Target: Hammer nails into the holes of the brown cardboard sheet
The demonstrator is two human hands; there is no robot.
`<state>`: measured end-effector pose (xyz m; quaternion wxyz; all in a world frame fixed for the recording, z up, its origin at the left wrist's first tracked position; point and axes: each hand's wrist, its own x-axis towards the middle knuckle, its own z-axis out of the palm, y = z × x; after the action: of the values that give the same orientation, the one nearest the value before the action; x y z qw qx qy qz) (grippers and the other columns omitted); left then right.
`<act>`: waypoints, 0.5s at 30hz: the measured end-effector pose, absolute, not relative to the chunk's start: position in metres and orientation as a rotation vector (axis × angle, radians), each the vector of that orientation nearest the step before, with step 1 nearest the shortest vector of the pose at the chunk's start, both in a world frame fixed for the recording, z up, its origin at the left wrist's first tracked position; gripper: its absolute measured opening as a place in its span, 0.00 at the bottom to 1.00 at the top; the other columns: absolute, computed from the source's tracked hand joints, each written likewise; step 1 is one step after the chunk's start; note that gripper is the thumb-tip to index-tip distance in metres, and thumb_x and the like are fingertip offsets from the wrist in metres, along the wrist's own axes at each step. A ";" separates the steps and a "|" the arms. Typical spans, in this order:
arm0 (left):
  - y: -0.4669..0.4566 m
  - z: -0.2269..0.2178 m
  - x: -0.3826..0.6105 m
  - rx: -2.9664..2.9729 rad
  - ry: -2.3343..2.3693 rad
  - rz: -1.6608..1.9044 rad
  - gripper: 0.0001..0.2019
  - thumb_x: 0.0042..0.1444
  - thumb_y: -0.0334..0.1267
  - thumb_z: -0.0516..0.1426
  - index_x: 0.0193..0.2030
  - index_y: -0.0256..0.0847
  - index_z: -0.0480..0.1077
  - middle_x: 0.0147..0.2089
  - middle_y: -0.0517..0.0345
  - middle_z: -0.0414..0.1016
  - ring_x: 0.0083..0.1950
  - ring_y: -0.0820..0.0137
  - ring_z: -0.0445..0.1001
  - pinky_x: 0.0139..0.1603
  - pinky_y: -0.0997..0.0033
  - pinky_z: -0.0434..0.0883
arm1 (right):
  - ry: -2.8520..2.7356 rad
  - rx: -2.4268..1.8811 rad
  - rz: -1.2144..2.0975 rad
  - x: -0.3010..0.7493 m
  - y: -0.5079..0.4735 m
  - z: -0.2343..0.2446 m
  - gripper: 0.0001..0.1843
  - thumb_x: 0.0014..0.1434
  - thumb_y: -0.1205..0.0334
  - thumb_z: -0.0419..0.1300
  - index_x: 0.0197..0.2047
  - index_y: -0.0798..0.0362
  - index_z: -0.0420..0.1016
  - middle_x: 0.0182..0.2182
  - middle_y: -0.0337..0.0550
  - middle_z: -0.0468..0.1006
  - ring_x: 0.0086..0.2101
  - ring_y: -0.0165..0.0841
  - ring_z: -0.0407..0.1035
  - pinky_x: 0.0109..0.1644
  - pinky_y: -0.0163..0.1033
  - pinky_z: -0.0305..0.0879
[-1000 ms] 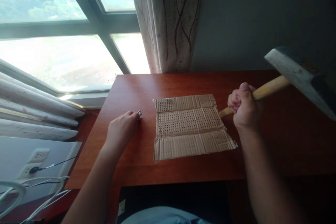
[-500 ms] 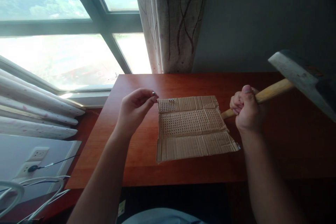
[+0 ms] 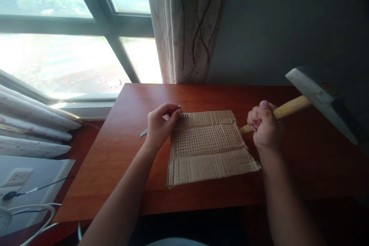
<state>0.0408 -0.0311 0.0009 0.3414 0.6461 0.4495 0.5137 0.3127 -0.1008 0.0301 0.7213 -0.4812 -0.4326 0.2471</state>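
Brown corrugated cardboard (image 3: 211, 138) lies on the reddish wooden tabletop (image 3: 100, 173), between the two hands I watch through the head camera. Two creases cross it, and rows of small dark holes fill its middle panel and the left end of its far panel. At that far left corner I can make out a few small metal nails (image 3: 185, 115) in a short row, partly covered by the fingers.

My left hand (image 3: 161, 125) is over this corner, thumb and forefinger pinched nearly together. A small metal piece (image 3: 179, 106) pokes up between their tips; the rest of it is hidden, so I cannot tell its length. Just left of the wrist, a little bunch of loose nails (image 3: 143, 133) rests on the wood.

On the other side, my right hand (image 3: 265, 125) is wrapped firmly around the wooden handle of a hammer (image 3: 291, 107), thumb uppermost. Its heavy metal head is raised out to the right, tilted, and the handle's butt sticks out near the cardboard's right edge; I cannot tell whether they touch.

Beyond, daylight comes through a window (image 3: 69, 61) beside a patterned curtain (image 3: 193, 27). Low on the left I see a wall socket (image 3: 19, 177), a black plug (image 3: 10, 195) and white cables (image 3: 53, 211).
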 end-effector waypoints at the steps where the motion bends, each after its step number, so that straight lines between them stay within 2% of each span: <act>1: -0.031 0.001 0.041 1.677 1.174 1.336 0.09 0.55 0.42 0.66 0.37 0.40 0.79 0.35 0.55 0.81 0.35 0.69 0.78 0.38 0.71 0.75 | -0.956 -1.065 0.547 0.313 -0.101 0.030 0.29 0.62 0.46 0.63 0.20 0.50 0.54 0.14 0.28 0.51 0.13 0.22 0.47 0.15 0.34 0.39; 8: -0.031 0.000 0.041 1.683 1.171 1.340 0.09 0.55 0.42 0.65 0.38 0.40 0.79 0.36 0.55 0.82 0.37 0.68 0.80 0.40 0.70 0.76 | -0.956 -1.047 0.542 0.312 -0.102 0.030 0.28 0.63 0.50 0.63 0.20 0.50 0.53 0.13 0.27 0.50 0.13 0.22 0.46 0.16 0.33 0.38; 15: -0.030 -0.002 0.039 1.692 1.157 1.329 0.09 0.55 0.43 0.65 0.39 0.40 0.79 0.36 0.54 0.82 0.37 0.67 0.80 0.40 0.70 0.76 | -0.958 -1.058 0.529 0.312 -0.102 0.031 0.28 0.63 0.49 0.62 0.20 0.50 0.53 0.13 0.27 0.50 0.13 0.22 0.45 0.16 0.34 0.38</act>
<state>0.0385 -0.0299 -0.0016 0.3423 0.6508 0.4452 0.5110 0.3119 -0.1023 0.0314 0.7241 -0.4795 -0.4340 0.2396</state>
